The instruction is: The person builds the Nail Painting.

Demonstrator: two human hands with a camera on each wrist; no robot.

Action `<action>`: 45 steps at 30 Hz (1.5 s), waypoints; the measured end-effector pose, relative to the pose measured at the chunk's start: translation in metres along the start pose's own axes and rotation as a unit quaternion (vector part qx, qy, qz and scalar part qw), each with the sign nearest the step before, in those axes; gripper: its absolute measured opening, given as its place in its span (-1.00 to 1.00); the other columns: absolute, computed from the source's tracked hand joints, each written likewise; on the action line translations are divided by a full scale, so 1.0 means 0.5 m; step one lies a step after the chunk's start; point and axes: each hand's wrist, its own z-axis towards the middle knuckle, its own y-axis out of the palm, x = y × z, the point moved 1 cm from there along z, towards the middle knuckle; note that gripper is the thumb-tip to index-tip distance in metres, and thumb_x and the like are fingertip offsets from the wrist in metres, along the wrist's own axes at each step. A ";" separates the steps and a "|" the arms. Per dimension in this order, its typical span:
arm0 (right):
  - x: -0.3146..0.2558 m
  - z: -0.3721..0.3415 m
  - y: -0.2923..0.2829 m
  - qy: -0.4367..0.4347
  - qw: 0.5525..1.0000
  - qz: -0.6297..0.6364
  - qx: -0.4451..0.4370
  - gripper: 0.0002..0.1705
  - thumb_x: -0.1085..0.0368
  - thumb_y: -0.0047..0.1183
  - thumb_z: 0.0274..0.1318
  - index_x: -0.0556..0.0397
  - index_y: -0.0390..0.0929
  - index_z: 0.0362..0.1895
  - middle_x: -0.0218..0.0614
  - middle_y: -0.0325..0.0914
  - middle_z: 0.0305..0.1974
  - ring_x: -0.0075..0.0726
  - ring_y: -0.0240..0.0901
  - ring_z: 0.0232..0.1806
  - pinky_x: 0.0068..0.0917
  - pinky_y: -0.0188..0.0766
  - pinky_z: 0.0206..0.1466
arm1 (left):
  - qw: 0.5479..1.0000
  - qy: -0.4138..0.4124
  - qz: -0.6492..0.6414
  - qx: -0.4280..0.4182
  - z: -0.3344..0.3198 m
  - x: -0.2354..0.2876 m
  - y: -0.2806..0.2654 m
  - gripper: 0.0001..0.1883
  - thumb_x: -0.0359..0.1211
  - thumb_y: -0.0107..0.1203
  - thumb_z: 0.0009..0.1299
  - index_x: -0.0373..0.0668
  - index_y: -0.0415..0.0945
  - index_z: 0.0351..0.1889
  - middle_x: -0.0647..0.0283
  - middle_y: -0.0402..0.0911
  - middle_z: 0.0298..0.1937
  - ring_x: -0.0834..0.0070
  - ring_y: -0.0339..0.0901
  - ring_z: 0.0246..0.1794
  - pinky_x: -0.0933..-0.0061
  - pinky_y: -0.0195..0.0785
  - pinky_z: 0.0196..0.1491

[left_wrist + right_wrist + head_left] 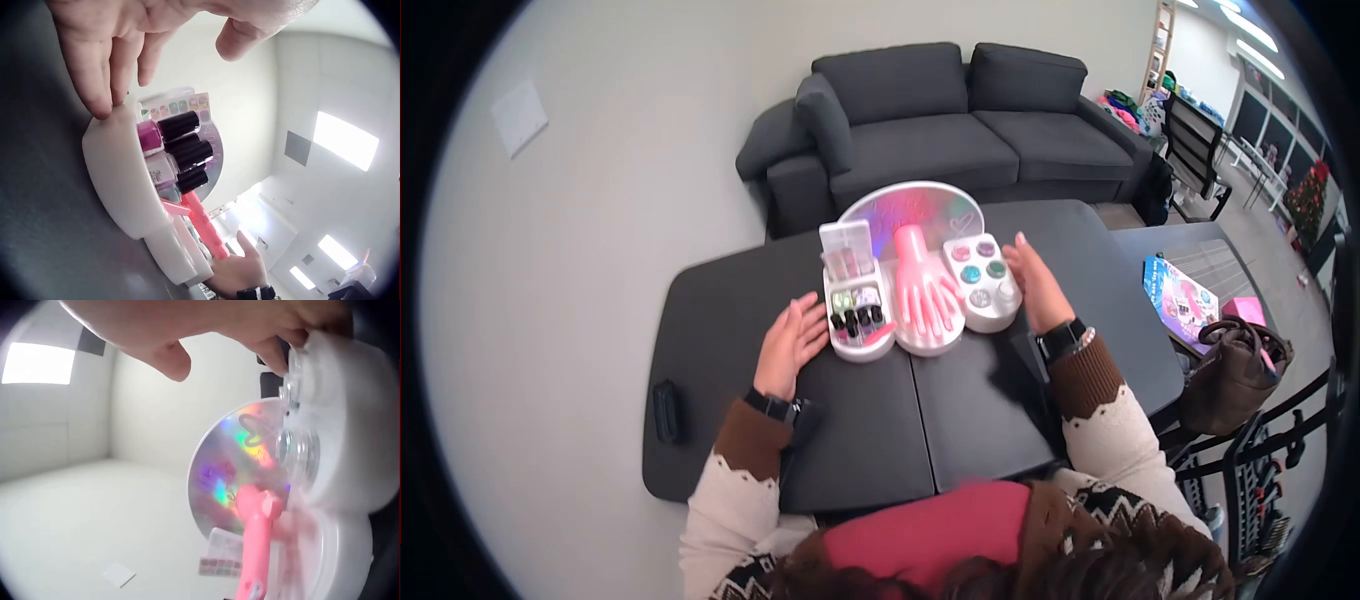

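A white nail-art stand (863,352) with a shiny rounded back panel (915,205) is on the black table. A pink model hand (922,285) occupies its middle. Its left section holds dark-capped polish bottles (181,153); glitter pots (971,273) fill the right one. My left hand (793,342) is at the left side, fingers extended, its fingertips touching the white edge (119,169) in the left wrist view. At the right side is my right hand (1037,285), fingers relaxed, fingertips against or very near the stand's outer edge; exact contact is unclear.
A dark sofa (930,150) is behind the table (850,420). A dark case (666,411) lies at the table's left edge. To the right are a colourful box (1180,302), a brown bag (1235,375) and an office chair (1192,145).
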 end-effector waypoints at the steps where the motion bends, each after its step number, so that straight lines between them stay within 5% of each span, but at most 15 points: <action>1: 0.002 -0.006 0.004 -0.010 0.999 0.029 -0.020 -0.30 -0.21 -0.12 0.63 0.20 0.58 0.30 -0.17 0.71 0.18 -0.34 0.64 0.22 -0.37 0.44 0.38 | 1.000 0.006 -0.005 -0.003 -0.002 0.004 0.004 -0.22 0.17 -0.26 0.78 -0.29 0.14 0.67 -0.11 0.35 0.61 0.21 0.38 0.56 0.18 0.25 0.58; 5: 0.022 -0.018 0.006 -0.044 0.995 0.080 -0.039 -0.36 -0.17 -0.13 0.65 0.16 0.61 0.26 -0.21 0.72 0.17 -0.36 0.65 0.21 -0.45 0.42 0.38 | 1.000 0.024 -0.007 -0.006 -0.006 -0.012 0.027 -0.15 0.24 -0.29 0.75 -0.29 0.10 0.69 -0.09 0.28 0.66 0.21 0.30 0.61 0.20 0.17 0.62; 8: 0.024 -0.024 0.000 -0.018 0.996 0.082 -0.007 -0.27 -0.24 -0.12 0.60 0.16 0.55 0.35 -0.13 0.65 0.27 -0.24 0.54 0.36 -0.29 0.34 0.47 | 0.999 0.033 -0.026 0.009 -0.013 -0.012 0.025 -0.12 0.27 -0.27 0.74 -0.32 0.13 0.67 -0.09 0.30 0.64 0.19 0.32 0.59 0.16 0.18 0.61; 10: 0.042 0.002 -0.028 -0.022 0.988 0.052 0.142 -0.17 -0.34 -0.09 0.53 0.15 0.49 0.41 -0.04 0.53 0.39 -0.06 0.35 0.51 -0.09 0.25 0.52 | 0.995 0.023 -0.077 0.062 -0.005 -0.002 0.018 -0.12 0.28 -0.28 0.73 -0.32 0.15 0.65 -0.09 0.32 0.63 0.18 0.33 0.59 0.12 0.19 0.61; 11: 0.044 0.009 -0.047 -0.055 0.988 0.048 0.134 -0.12 -0.38 -0.06 0.48 0.12 0.45 0.45 0.03 0.40 0.47 0.06 0.18 0.58 0.03 0.18 0.54 | 0.988 0.054 -0.086 0.119 0.002 -0.008 0.016 -0.27 0.21 -0.21 0.74 -0.24 0.39 0.48 0.07 0.57 0.38 0.34 0.54 0.31 0.25 0.44 0.36; 12: 0.041 0.016 -0.058 -0.070 0.982 0.049 0.167 -0.28 -0.30 -0.06 0.52 0.05 0.57 0.32 -0.09 0.58 0.24 -0.14 0.46 0.32 -0.17 0.37 0.37 | 0.987 0.052 -0.086 0.122 0.009 -0.019 0.002 -0.27 0.21 -0.21 0.74 -0.24 0.39 0.48 0.07 0.57 0.38 0.34 0.54 0.31 0.25 0.44 0.36; 14: 0.041 0.040 -0.088 -0.088 0.975 0.117 0.165 -0.51 -0.18 -0.05 0.55 -0.06 0.64 -0.16 -0.39 0.59 -0.25 -0.45 0.51 -0.26 -0.42 0.44 -0.16 | 0.959 0.061 -0.119 0.251 0.016 -0.029 -0.032 -0.49 0.13 -0.10 0.74 -0.11 0.60 0.11 0.32 0.64 -0.07 0.59 0.53 -0.14 0.50 0.44 -0.11; 15: 0.036 0.038 -0.093 -0.085 0.977 0.115 0.162 -0.51 -0.18 -0.05 0.55 -0.06 0.64 -0.16 -0.39 0.59 -0.25 -0.45 0.51 -0.26 -0.42 0.44 -0.16 | 0.942 0.088 -0.185 0.267 0.011 -0.012 -0.005 -0.60 0.05 -0.02 0.72 0.04 0.45 -0.31 0.51 0.37 -0.42 0.72 0.24 -0.50 0.59 0.09 -0.49; 17: 0.022 0.033 -0.097 -0.122 0.973 0.149 0.125 -0.48 -0.09 -0.03 0.56 -0.19 0.35 -0.52 -0.61 0.25 -0.57 -0.60 0.10 -0.62 -0.51 0.06 -0.52 | 0.948 0.084 -0.168 0.257 0.002 -0.003 -0.014 -0.59 0.04 -0.01 0.72 0.08 0.35 -0.37 0.53 0.29 -0.47 0.72 0.16 -0.56 0.58 0.00 -0.55; 19: 0.016 0.034 -0.084 -0.112 0.975 0.128 0.141 -0.47 -0.07 -0.01 0.54 -0.20 0.25 -0.55 -0.60 0.18 -0.60 -0.60 0.01 -0.64 -0.49 -0.03 -0.55 | 0.950 0.081 -0.142 0.266 0.004 -0.001 -0.008 -0.49 0.02 0.02 0.71 0.13 0.15 -0.50 0.57 0.08 -0.60 0.73 -0.07 -0.72 0.57 -0.24 -0.68; 21: 0.012 0.031 -0.083 -0.103 0.976 0.105 0.157 -0.43 -0.06 0.01 0.53 -0.22 0.16 -0.58 -0.60 0.11 -0.62 -0.59 -0.08 -0.66 -0.46 -0.12 -0.58 | 0.959 0.072 -0.114 0.251 -0.010 -0.002 -0.014 -0.48 0.02 0.02 0.71 0.13 0.14 -0.52 0.58 0.06 -0.61 0.73 -0.08 -0.72 0.57 -0.23 -0.68; 29: 0.003 0.021 -0.067 -0.105 0.983 0.039 0.148 -0.46 -0.07 0.08 0.48 -0.15 0.33 -0.58 -0.52 0.24 -0.64 -0.53 0.13 -0.69 -0.46 0.03 -0.62 | 0.971 0.055 -0.041 0.230 -0.028 0.020 -0.005 -0.45 -0.01 0.04 0.71 0.13 0.11 -0.55 0.59 0.04 -0.63 0.76 -0.10 -0.74 0.57 -0.26 -0.67; 45: -0.006 0.016 -0.053 -0.095 0.982 0.029 0.158 -0.42 -0.12 0.09 0.51 -0.15 0.34 -0.58 -0.55 0.20 -0.66 -0.58 0.05 -0.70 -0.48 -0.04 -0.62 | 0.972 0.054 -0.014 0.228 -0.030 0.023 0.004 -0.46 -0.02 0.05 0.71 0.14 0.13 -0.55 0.61 0.05 -0.62 0.78 -0.10 -0.72 0.57 -0.31 -0.63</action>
